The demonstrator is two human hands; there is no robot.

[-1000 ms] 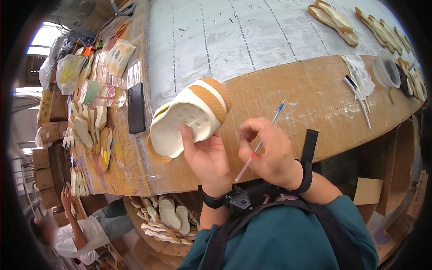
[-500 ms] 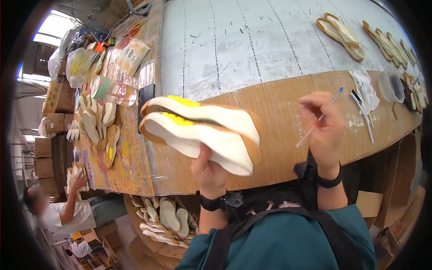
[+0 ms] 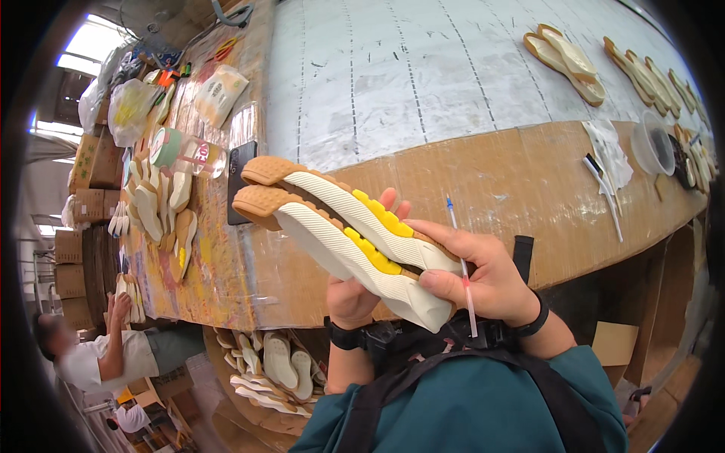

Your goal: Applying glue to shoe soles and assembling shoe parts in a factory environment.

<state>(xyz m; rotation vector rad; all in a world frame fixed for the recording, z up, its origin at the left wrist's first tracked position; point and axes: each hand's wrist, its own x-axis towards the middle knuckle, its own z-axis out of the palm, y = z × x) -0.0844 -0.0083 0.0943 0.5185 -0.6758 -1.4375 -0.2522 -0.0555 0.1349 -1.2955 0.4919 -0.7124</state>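
Observation:
A pair of shoe soles [image 3: 326, 240], white ribbed sidewalls with tan tread and yellow patches, is held together above the table edge, side walls facing up. My left hand [image 3: 353, 300] is closed on them from below, with its fingers partly hidden; fingertips show past the far side. Around their right end my right hand [image 3: 491, 275] is closed, its thumb pressing on the nearer sole. A slim clear pen [image 3: 470, 306] with a blue tip and red section also sits in the right hand, pointing away from me.
Loose soles lie piled on the left table [image 3: 155, 200], beside a lidded bottle [image 3: 189, 153] and a dark phone [image 3: 240, 181]. More soles [image 3: 566, 64] rest on the far-right white surface. Near a plastic cup [image 3: 654, 143] lie white-handled tools [image 3: 604, 189]. A co-worker [image 3: 106, 355] handles soles at left.
The soles have turned over and tilted, bringing the tan tread and ribbed sides into view. My right hand has come down and left onto their right end, still with the pen.

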